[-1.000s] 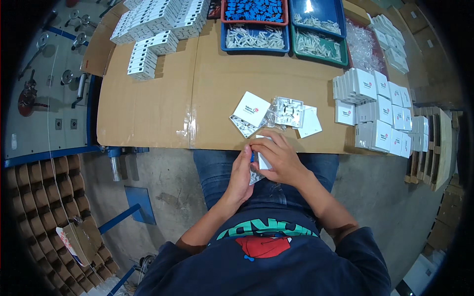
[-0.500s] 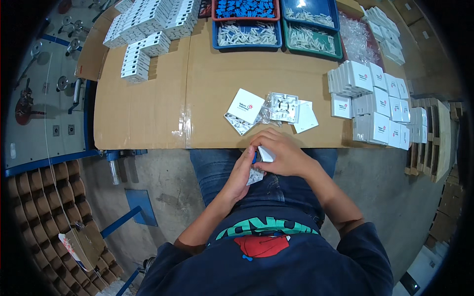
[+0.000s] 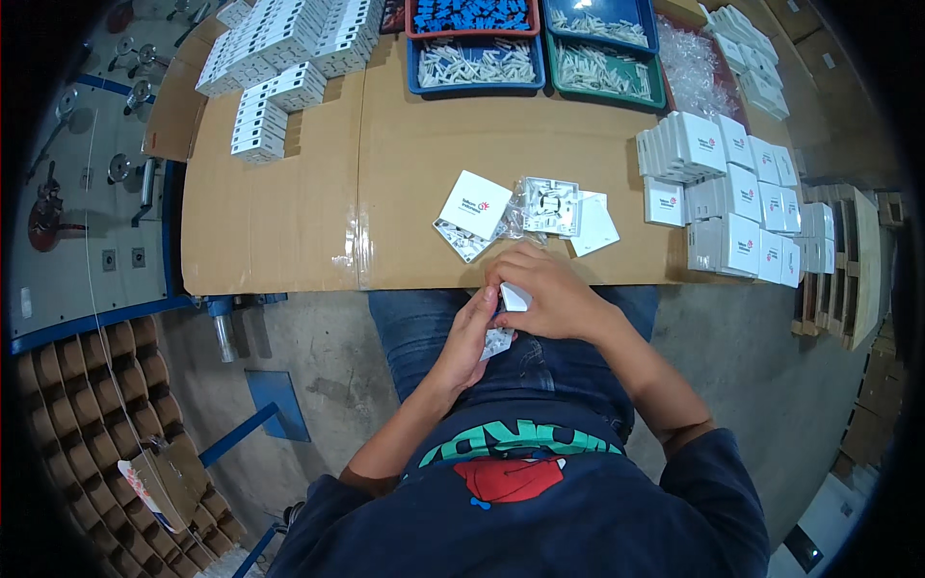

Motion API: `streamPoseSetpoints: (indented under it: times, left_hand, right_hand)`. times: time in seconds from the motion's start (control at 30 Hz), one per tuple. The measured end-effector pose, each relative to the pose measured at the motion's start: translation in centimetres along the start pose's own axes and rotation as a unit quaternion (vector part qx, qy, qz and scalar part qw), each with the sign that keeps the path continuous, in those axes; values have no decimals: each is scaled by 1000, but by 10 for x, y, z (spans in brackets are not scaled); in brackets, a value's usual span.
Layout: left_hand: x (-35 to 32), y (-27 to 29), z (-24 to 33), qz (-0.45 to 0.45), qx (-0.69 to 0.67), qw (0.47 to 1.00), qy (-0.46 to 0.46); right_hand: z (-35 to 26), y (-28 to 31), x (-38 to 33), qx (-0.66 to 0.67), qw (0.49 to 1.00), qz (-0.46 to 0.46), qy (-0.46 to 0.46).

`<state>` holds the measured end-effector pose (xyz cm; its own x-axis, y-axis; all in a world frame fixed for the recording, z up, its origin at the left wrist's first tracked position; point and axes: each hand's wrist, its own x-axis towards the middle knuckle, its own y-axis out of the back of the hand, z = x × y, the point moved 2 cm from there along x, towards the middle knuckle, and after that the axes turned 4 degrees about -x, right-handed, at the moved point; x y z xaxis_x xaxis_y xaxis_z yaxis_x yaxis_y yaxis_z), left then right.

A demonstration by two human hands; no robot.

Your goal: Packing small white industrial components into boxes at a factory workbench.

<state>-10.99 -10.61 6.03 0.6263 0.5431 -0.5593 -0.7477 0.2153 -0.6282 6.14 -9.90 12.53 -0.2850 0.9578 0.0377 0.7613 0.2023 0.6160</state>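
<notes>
Over my lap at the table's front edge, my left hand (image 3: 465, 342) grips a small white plastic box (image 3: 497, 342) from the left. My right hand (image 3: 549, 294) bends over its top, fingers wrapped round it. A white flap-like part (image 3: 515, 299) shows under the right fingers, and a bit of blue lies between the hands; much of the box is hidden. Just beyond lie a square white cover (image 3: 476, 204) on a white base (image 3: 466, 243), a crumpled clear bag (image 3: 517, 220), an open white base with inner fittings (image 3: 552, 209) and a flat white plate (image 3: 595, 227).
Blue pieces fill a red tray (image 3: 472, 34) at the back; white sticks fill blue (image 3: 472, 91) and green trays (image 3: 607, 104). White boxes (image 3: 279, 53) are stacked at the far left, more boxes (image 3: 742, 197) at the right. A bin of clear bags (image 3: 694, 67) stands behind.
Both hands keep their hold on the white box, with the right hand shifted very slightly. The whole view has moved a little; the things on the table have not changed place.
</notes>
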Motion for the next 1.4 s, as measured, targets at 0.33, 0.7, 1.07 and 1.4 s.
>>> streamPoseSetpoints:
  times: [0.33, 0.7, 1.07, 1.4]
  left_hand:
    - [-3, -6, 3, 2, -30, 999, 14]
    - [4, 3, 27, -101, -306, 939, 122]
    - [9, -6, 35, -115, -305, 938, 116]
    - [4, -18, 27, -19, -124, 988, 88]
  right_hand:
    - [0, 3, -3, -23, 999, 24, 16]
    - [25, 43, -30, -87, 972, 164, -143]
    - [85, 47, -50, -366, 877, 259, -172]
    - [-10, 2, -3, -40, 995, 83, -33]
